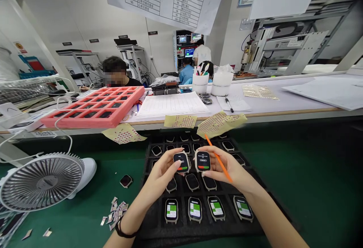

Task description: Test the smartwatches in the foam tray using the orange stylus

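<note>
My left hand (pixel 163 170) is closed round a smartwatch (pixel 182 162) without straps, its thumb over the lit screen. In my right hand (pixel 224 165) is a second smartwatch (pixel 203 161), held by its edges beside the first. Both screens show text with a green and red band near the bottom. An orange stick (pixel 219 159) also rests in my right hand, slanting across the fingers. Below both hands lies a black foam tray (pixel 154 223) with rows of watch bodies. Its front row, including one watch (pixel 171 210), shows lit green and white screens; those behind are dark.
A white fan (pixel 45 182) stands at left on the green mat. Near it lie a single watch (pixel 126 181) and a pile of small labels (pixel 117 212). On the shelf are a pink foam tray (pixel 113 121), papers (pixel 171 104) and white tubs (pixel 200 83). A person (pixel 115 72) sits beyond.
</note>
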A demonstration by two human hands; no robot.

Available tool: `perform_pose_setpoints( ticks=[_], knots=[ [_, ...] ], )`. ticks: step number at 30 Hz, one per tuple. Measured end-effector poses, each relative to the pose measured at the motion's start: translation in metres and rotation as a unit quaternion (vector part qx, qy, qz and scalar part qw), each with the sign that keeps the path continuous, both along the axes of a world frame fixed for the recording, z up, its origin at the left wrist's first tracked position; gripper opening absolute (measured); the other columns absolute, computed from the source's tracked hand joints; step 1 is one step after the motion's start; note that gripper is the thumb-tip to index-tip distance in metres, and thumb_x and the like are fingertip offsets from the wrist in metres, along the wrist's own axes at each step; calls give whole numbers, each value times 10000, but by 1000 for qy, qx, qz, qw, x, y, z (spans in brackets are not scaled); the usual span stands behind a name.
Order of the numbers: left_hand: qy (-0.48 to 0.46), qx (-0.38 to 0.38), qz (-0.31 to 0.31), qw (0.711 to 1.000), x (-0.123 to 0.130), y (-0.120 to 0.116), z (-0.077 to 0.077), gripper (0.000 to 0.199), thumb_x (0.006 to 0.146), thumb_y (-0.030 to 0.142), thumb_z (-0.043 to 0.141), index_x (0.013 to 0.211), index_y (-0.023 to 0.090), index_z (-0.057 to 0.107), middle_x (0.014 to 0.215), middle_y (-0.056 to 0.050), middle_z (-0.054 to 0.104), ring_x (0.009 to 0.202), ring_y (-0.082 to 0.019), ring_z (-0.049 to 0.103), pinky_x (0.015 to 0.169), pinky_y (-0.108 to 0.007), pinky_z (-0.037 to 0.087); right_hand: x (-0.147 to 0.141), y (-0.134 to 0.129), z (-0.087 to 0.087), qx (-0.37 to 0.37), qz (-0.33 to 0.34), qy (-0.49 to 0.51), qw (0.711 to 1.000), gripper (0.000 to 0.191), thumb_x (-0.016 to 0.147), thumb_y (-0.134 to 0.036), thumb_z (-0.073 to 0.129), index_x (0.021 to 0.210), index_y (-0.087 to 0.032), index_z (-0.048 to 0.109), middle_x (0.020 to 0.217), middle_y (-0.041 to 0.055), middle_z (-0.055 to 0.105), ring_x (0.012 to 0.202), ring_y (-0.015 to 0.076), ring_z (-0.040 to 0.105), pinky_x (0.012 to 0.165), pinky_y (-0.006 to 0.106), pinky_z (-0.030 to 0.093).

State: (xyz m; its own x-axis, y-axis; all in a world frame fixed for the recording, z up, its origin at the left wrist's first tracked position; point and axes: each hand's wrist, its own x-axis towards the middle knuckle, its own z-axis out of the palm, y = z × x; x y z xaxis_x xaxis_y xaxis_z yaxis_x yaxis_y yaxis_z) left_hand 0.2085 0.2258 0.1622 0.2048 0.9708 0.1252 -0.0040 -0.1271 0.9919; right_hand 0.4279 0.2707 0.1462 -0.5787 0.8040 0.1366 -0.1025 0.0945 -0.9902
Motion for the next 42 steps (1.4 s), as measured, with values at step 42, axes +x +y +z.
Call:
perform_pose_setpoints(
  ticks=[42],
  knots=[
    [42,32,39,998,-2,9,-13,432,823,396,636,1195,201,537,1102,-87,619,940,-208,586,749,-269,483,-13,-2,0,27,-101,-16,994,297,818,-429,633,1038,-230,625,671,-27,473,509,112,448,459,250,443]
  ],
)
